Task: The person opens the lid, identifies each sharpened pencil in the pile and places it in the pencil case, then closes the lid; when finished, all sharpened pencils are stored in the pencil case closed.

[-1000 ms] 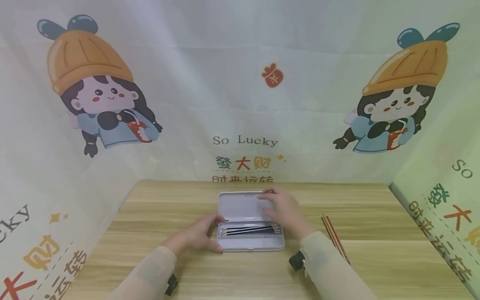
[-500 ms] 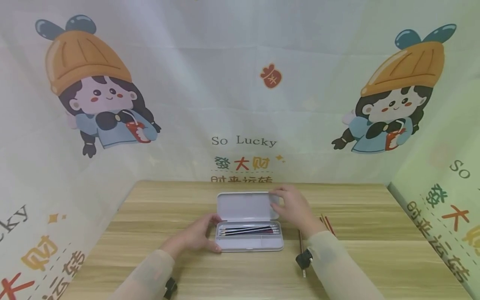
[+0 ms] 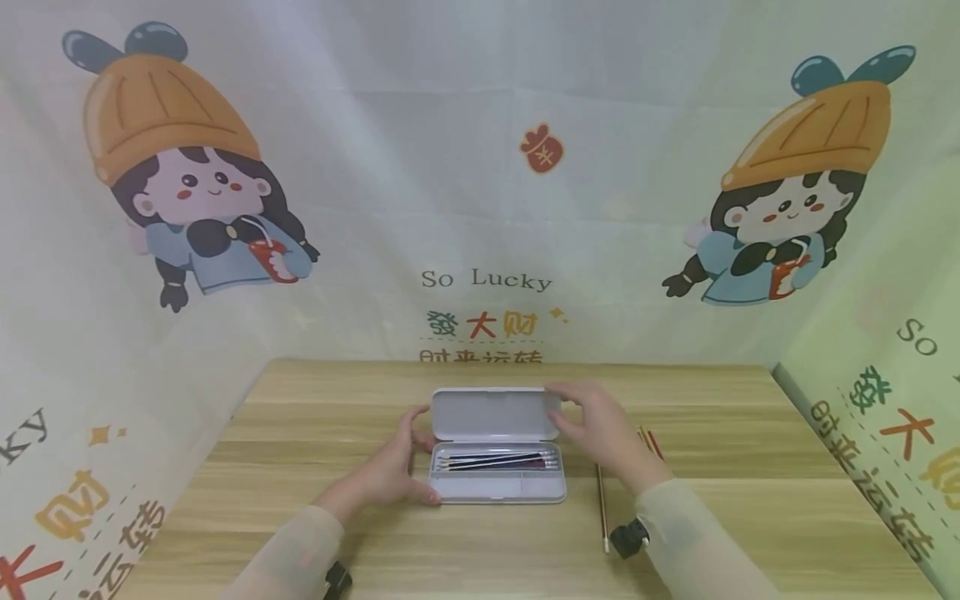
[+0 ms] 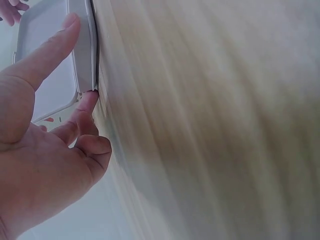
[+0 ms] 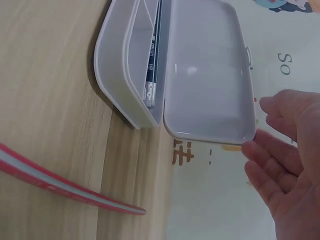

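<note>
A white pencil case (image 3: 497,500) lies on the table with its lid (image 3: 495,414) raised at the back. Several dark pencils (image 3: 487,461) fill its rear compartment; the front compartments look bare. My left hand (image 3: 386,471) holds the case's left end, thumb at the near corner, a finger at the back corner in the left wrist view. My right hand (image 3: 600,425) touches the lid's upper right corner, its fingers loosely bent; in the right wrist view the fingertips (image 5: 249,150) meet the lid's edge. A pencil's silver end (image 5: 149,95) shows inside.
A brown pencil (image 3: 602,508) lies on the table right of the case. Red and yellow sticks (image 3: 651,442) lie farther right, partly hidden by my right arm. A printed cloth (image 3: 480,192) stands behind the wooden table (image 3: 300,417).
My right hand has slid right along the lid to its corner, and the lid has tipped slightly forward. The left fingers have shifted up a little. The brown pencil has come into sight.
</note>
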Tool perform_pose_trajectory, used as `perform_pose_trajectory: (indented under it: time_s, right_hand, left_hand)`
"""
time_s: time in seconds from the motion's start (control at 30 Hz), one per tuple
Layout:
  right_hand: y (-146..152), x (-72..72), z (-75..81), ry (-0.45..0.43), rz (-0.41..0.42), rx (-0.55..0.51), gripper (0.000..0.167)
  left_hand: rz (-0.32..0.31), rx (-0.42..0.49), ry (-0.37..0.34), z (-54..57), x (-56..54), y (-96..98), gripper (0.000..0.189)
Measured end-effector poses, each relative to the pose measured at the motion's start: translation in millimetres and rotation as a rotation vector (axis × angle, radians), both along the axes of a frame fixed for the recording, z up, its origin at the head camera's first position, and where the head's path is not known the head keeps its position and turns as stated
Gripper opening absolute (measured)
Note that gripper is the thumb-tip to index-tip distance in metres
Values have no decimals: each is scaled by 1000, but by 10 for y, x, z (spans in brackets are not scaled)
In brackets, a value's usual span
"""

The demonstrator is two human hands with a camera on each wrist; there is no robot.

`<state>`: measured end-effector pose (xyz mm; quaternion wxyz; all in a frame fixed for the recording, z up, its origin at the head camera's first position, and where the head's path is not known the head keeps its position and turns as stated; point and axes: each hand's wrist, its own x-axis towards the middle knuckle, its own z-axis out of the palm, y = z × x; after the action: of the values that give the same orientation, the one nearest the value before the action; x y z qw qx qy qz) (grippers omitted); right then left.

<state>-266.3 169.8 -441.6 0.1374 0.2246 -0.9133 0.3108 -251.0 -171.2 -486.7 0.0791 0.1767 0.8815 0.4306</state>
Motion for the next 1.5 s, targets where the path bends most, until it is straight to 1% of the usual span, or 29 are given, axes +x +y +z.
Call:
perform_pose_trajectory:
  time_s: [0.13,0.3,0.37,0.43,0.53,0.7,0.77,0.87,0.97,1.07,1.27,1.5]
  right_hand:
    - [28,54,4,0,22,-55,38]
    - [64,106,-15,-19,42,-130,29]
    - [85,124,-33,-46,49,-115,23]
    - [113,139,-60,-85,63,-90,17]
    - [166,167,-114,-148,95,-59,15]
    - [246,209,-198,-261,172,-81,23]
    - [258,222,-218,-309,191,-66,26]
    - [254,234,-251,-334,194,-16,34]
    - [234,249,-291,-330,176,14,44]
    - [220,266,-335,-310,171,19,53]
    - [198,288,-400,-294,180,14,54]
    - [166,269,-416,-285,187,20,57]
  left_hand:
    - [-5,3,-13,-3,3,0,134]
    - [16,28,-68,-2,25,-13,123]
    - [22,20,-74,-3,37,-24,117]
    - [16,-2,-69,8,53,-36,110]
    - [-8,-22,-53,31,66,-58,96]
    - [-38,-42,-54,80,74,-121,76]
    - [-58,-51,-50,86,72,-151,69]
    - [-92,-47,-37,80,68,-190,60]
    - [-110,-41,-30,61,65,-220,54]
    - [-110,-49,-31,59,77,-226,53]
    - [-93,-51,-28,34,103,-195,54]
    - [-60,-33,-20,15,112,-168,55]
